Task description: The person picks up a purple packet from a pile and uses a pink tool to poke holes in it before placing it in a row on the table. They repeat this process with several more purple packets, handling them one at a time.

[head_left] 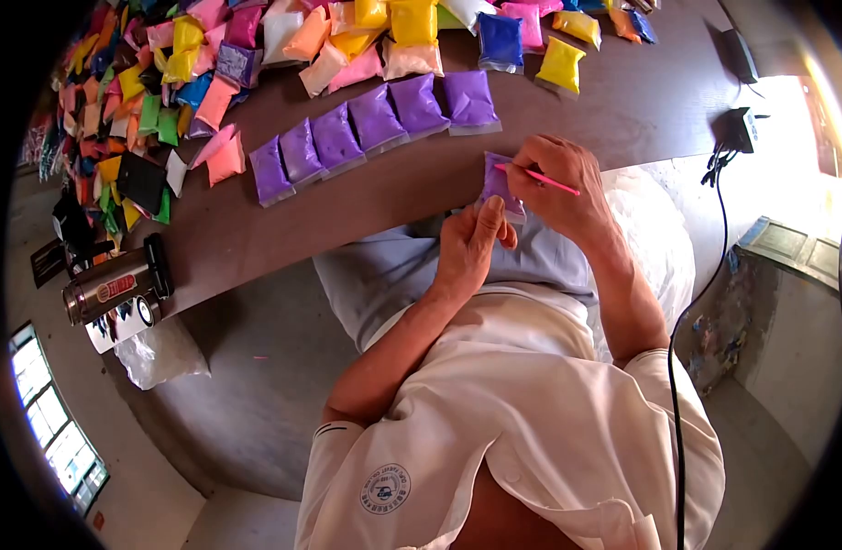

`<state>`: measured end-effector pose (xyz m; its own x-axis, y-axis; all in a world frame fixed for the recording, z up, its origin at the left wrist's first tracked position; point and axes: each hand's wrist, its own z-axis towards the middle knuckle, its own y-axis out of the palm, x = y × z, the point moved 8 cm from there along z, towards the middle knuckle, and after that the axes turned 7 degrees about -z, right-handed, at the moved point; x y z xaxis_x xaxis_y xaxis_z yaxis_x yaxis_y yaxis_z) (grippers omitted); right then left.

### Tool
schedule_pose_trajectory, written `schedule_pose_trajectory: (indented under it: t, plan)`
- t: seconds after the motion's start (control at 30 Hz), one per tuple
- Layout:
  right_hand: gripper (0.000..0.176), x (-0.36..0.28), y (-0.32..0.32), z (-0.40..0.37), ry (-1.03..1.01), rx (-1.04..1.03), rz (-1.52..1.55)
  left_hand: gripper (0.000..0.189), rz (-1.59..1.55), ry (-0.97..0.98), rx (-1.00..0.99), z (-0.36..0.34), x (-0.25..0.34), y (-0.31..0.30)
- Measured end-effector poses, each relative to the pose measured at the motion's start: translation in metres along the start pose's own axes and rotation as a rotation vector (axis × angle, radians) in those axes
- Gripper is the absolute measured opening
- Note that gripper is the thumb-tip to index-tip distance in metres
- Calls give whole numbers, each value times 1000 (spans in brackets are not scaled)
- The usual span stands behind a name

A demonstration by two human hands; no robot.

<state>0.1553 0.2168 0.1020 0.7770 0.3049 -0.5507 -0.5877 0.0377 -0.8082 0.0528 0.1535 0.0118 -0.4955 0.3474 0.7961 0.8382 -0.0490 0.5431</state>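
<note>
At the table's front edge, my left hand (473, 246) pinches the lower edge of a purple packet (496, 185), its thumb on top. My right hand (558, 183) is closed on a thin pink stick (551, 181), whose tip touches the upper part of that packet. Behind my hands a slanting row of several purple packets (378, 117) lies flat on the brown table (347, 215).
Many coloured packets (196, 69) are heaped at the back left. A blue packet (500, 41) and a yellow packet (560, 66) lie behind the row. A metal flask (114, 286) stands out at the left; a black cable (721, 229) hangs at the right.
</note>
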Motion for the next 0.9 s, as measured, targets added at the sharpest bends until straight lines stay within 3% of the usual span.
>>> schedule_pose_trajectory:
  t: [0.27,0.37,0.53,0.73,0.9]
  plan:
    - [9,7,-4,0,98,47,-70,44,11,38,4,-2,1,1]
    - [10,11,-10,-8,154,10,128,44,80,10,29,-9,-2,-4]
    - [12,-23,-8,-21,-197,-46,94,43,16,1,20,-9,-4,-2]
    - [9,-13,-5,-9,-81,41,-26,42,-21,-1,20,-5,-3,-2]
    - [9,-5,0,-1,-7,-30,-30,44,4,15,16,-3,0,-2]
